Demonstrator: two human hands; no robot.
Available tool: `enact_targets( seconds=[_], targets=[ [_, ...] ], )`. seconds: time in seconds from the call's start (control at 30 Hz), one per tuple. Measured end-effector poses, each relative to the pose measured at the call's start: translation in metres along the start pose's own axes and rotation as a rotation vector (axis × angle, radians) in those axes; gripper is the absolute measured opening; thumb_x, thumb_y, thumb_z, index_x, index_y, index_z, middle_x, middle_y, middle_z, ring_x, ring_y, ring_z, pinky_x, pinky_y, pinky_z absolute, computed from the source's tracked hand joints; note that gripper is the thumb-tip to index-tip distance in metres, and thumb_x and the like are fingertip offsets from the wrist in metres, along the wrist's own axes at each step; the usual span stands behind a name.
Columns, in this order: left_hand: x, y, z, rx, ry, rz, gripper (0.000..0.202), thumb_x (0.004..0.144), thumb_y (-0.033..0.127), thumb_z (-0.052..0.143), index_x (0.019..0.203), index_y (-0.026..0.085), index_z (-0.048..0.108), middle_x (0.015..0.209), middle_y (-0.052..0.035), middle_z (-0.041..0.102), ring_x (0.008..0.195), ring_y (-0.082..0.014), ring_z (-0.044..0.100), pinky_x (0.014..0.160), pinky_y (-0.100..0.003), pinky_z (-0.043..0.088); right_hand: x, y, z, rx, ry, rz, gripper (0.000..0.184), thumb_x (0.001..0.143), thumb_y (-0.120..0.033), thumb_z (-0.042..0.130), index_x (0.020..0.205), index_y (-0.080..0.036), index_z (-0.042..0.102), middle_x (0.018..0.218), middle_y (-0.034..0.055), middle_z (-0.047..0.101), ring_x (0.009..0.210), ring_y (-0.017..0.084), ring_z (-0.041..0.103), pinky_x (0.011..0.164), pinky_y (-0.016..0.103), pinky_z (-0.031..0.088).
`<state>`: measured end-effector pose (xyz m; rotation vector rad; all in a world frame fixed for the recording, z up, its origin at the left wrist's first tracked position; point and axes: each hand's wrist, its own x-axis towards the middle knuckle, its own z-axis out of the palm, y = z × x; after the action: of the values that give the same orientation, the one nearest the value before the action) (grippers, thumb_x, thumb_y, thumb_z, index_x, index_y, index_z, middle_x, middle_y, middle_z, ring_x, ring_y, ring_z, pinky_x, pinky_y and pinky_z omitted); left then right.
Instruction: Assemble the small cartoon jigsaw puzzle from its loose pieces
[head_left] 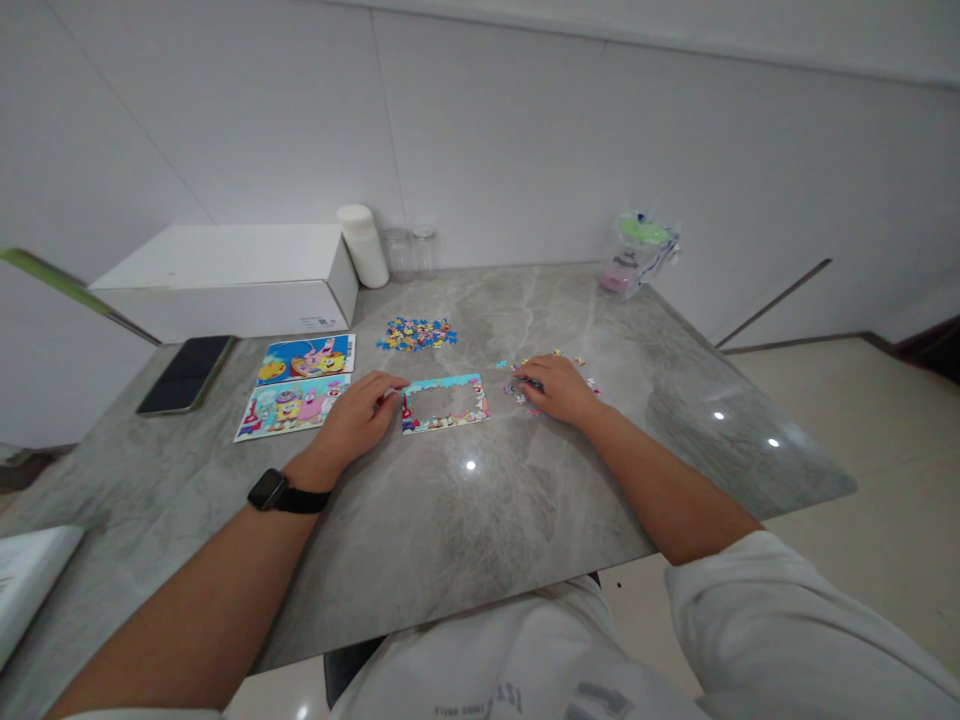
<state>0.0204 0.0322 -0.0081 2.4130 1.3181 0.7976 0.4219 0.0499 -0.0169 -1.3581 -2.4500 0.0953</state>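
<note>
A small jigsaw frame (445, 403) with a finished colourful border and a bare middle lies on the grey marble table (465, 520). My left hand (360, 415), a black watch on its wrist, rests at the frame's left edge with fingers curled against it. My right hand (559, 388) lies just right of the frame on a scatter of loose pieces (525, 388), fingers bent and pinching down among them; what they hold is too small to make out. A heap of loose pieces (417, 333) sits further back.
Two cartoon picture cards (306, 358) (291, 406) lie left of the frame, and a dark phone (187, 373) beyond them. A white box (225, 280), a white roll (363, 245), two clear jars (411, 252) and a bagged bottle (637, 255) stand along the wall.
</note>
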Motion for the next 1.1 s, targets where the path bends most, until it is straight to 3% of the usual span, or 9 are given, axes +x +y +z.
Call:
enact_targets(
  seconds=[0.2, 0.33, 0.5, 0.6, 1.1],
  targets=[
    [0.000, 0.001, 0.000, 0.001, -0.019, -0.018, 0.030, 0.104, 0.032, 0.047, 0.120, 0.020, 0.069, 0.114, -0.0091, 0.070, 0.101, -0.0243, 0.065, 0.095, -0.040, 0.052, 0.002, -0.016, -0.002, -0.051, -0.039, 0.044, 0.028, 0.101, -0.038, 0.064, 0.119, -0.023, 0.079, 0.121, 0.0112, 0.077, 0.113, 0.028, 0.066, 0.103, 0.042, 0.042],
    [0.001, 0.001, 0.001, -0.006, -0.021, -0.025, 0.030, 0.104, 0.033, 0.049, 0.120, 0.019, 0.069, 0.111, -0.0083, 0.069, 0.095, -0.0231, 0.065, 0.089, -0.038, 0.052, 0.005, -0.028, -0.004, -0.053, -0.064, 0.086, 0.021, 0.098, -0.034, 0.068, 0.111, -0.024, 0.081, 0.117, 0.0097, 0.076, 0.112, 0.028, 0.066, 0.103, 0.043, 0.041],
    [0.001, 0.001, 0.000, -0.014, -0.011, -0.032, 0.030, 0.104, 0.035, 0.049, 0.120, 0.020, 0.069, 0.110, -0.0078, 0.069, 0.090, -0.0219, 0.064, 0.083, -0.036, 0.051, 0.005, -0.025, -0.004, 0.008, -0.087, 0.100, 0.013, 0.094, -0.029, 0.071, 0.103, -0.023, 0.079, 0.115, 0.0086, 0.075, 0.113, 0.027, 0.065, 0.102, 0.041, 0.041],
    [0.001, 0.000, 0.001, -0.011, -0.008, -0.028, 0.030, 0.104, 0.034, 0.049, 0.120, 0.020, 0.069, 0.109, -0.0075, 0.069, 0.088, -0.0213, 0.064, 0.081, -0.036, 0.051, 0.004, -0.023, -0.005, 0.015, -0.079, 0.116, 0.019, 0.093, -0.030, 0.073, 0.109, -0.022, 0.078, 0.120, 0.0100, 0.074, 0.116, 0.028, 0.064, 0.103, 0.040, 0.041],
    [0.000, 0.003, 0.002, -0.036, 0.018, -0.015, 0.028, 0.102, 0.027, 0.050, 0.120, 0.020, 0.070, 0.106, -0.0072, 0.071, 0.090, -0.0214, 0.065, 0.085, -0.037, 0.052, 0.002, -0.031, -0.014, -0.057, -0.216, 0.081, 0.019, 0.094, -0.028, 0.068, 0.109, -0.024, 0.079, 0.119, 0.0101, 0.073, 0.113, 0.027, 0.066, 0.103, 0.039, 0.045]
  ],
)
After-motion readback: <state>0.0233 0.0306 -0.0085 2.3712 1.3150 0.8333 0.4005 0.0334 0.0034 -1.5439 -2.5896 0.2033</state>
